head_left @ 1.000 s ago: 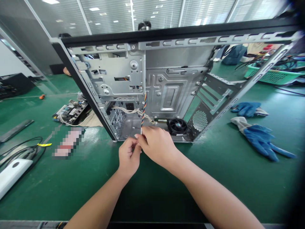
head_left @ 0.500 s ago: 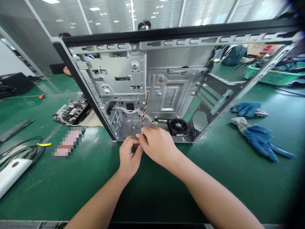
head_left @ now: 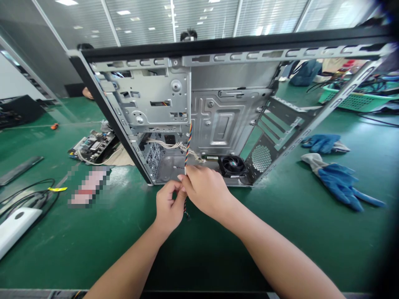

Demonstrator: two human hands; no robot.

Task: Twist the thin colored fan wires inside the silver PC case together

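A twisted multicoloured cable hangs from the drive cage of an open computer case. My right hand is closed on the cable in front of the case's lower edge. My left hand pinches at the same spot, its fingertips touching those of my right hand. Below the hands the cable's loose end shows. Inside the case lie a black fan, a memory stick and a bundle of white wires.
Blue gloves and a green basket of cables are on the right. To the left are a circuit board, a pixelated pink object, black cables and a white device. People are partly visible behind the case.
The cable's loose end now shows below my hands, where it was hidden before. My left hand has shifted very slightly downward.
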